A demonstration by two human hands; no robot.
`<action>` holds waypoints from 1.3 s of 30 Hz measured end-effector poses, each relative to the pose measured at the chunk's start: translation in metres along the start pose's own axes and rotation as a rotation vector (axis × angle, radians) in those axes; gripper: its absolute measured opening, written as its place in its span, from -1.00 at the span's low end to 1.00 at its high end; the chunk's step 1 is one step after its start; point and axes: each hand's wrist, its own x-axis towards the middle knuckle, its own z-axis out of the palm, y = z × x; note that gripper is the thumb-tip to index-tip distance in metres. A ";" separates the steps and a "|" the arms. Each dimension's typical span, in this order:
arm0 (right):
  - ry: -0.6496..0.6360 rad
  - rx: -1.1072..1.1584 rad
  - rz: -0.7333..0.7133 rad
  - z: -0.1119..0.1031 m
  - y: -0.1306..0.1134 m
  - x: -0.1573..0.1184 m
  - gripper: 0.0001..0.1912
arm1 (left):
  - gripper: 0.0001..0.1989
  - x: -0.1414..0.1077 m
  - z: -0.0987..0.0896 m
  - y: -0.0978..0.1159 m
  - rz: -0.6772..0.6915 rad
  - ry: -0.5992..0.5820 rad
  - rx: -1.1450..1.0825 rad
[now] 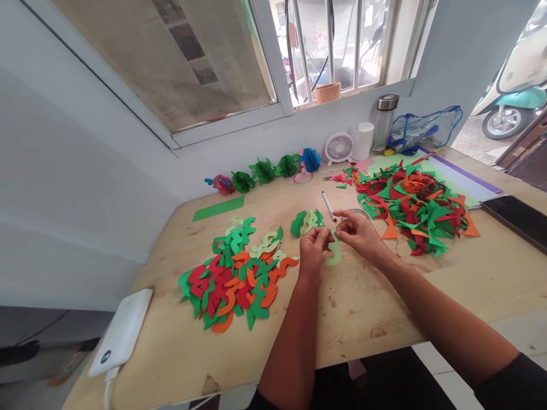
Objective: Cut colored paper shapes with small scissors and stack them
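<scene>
My left hand [313,250] is closed in a pinch over the middle of the table, its fingertips close to those of my right hand [358,232]. My right hand also pinches with thumb and forefinger, the other fingers loosely bent. What lies between the fingertips is too small to make out. Just below them is a curved light-green paper piece [334,254]; whether it is held or lies on the table I cannot tell. Dark and light green paper pieces [304,223] sit behind my left hand. A white pen [328,205] lies beyond the fingers.
Curved red, orange and green paper cutouts [239,279] are heaped at left, paper scraps [419,205] at right. Along the wall stand several paper ornaments [262,169], a small fan [339,148] and a glass bottle [384,124]. A phone [517,216] and a white power bank [122,330] flank the table.
</scene>
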 end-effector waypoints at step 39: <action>0.071 0.154 0.136 -0.002 -0.004 0.000 -0.67 | -0.82 0.008 -0.005 -0.002 0.086 0.117 0.080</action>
